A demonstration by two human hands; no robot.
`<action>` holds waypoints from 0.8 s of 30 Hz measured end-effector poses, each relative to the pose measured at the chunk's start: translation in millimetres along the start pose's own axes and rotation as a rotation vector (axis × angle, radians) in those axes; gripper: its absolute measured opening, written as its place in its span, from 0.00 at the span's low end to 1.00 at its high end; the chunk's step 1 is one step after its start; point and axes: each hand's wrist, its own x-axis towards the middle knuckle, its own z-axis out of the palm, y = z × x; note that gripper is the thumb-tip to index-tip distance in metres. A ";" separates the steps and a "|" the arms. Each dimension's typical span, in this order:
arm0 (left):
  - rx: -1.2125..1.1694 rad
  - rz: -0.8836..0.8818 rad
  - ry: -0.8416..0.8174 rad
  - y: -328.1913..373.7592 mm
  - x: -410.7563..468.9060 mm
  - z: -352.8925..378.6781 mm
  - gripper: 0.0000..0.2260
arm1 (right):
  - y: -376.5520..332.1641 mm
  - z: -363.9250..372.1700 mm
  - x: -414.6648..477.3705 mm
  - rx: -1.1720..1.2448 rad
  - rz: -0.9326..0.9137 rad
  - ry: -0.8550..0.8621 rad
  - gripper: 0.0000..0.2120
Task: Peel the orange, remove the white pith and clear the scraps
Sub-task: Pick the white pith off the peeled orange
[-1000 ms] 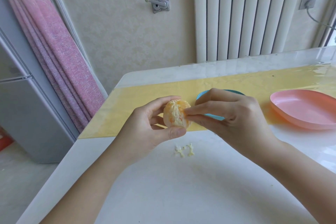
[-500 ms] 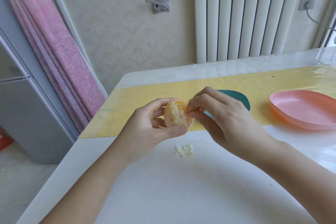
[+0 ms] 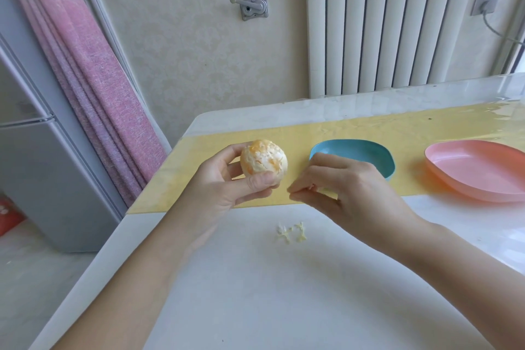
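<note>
White table (image 3: 284, 307), yellow mat (image 3: 199, 179). Left hand (image 3: 227, 187) gripped peeled orange (image 3: 263, 160) above mat; right hand (image 3: 352, 193) just beside, pinched apparent pith shred (image 3: 311, 186). Pith-stripping step. Next likely: drop shred by scraps (image 3: 292, 231), pinch again.

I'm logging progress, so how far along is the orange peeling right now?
Done: the skin is off the orange, which the left hand holds. In hand: pith removal; the right hand has its fingertips pinched beside the fruit, what they hold too small to tell. Left: white patches cover the orange, and pith scraps lie on the table, uncleared.
</note>
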 end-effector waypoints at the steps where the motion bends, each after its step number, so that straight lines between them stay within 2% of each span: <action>1: -0.029 -0.014 0.011 0.1 0.8 -1.0 0.26 | 1.2 1.1 -0.5 -0.003 0.027 -0.010 0.04; 3: -0.069 -0.035 0.027 -0.9 2.6 -3.2 0.26 | 3.4 3.8 -1.8 -0.023 0.073 -0.043 0.02; 6: -0.103 -0.050 0.042 -3.6 4.8 -6.0 0.27 | 3.3 8.1 -2.0 -0.019 0.152 -0.120 0.09; 8: -0.103 -0.056 0.046 -4.6 5.4 -7.0 0.27 | 0.7 10.3 -2.3 -0.011 0.181 -0.165 0.10; 10: -0.088 -0.060 0.046 -5.4 5.9 -8.6 0.27 | -0.7 12.3 -3.8 -0.014 0.178 -0.197 0.10; 14: -0.006 -0.049 0.026 -7.2 6.2 -11.0 0.28 | 0.9 14.8 -6.2 -0.023 0.168 -0.205 0.18; 21: 0.088 -0.034 0.038 -8.8 4.2 -6.2 0.26 | -7.8 6.7 -1.7 0.110 0.278 -0.145 0.04; 24: 0.034 -0.068 0.030 -10.1 4.9 -4.9 0.26 | -8.8 7.6 -1.2 0.073 0.264 -0.119 0.04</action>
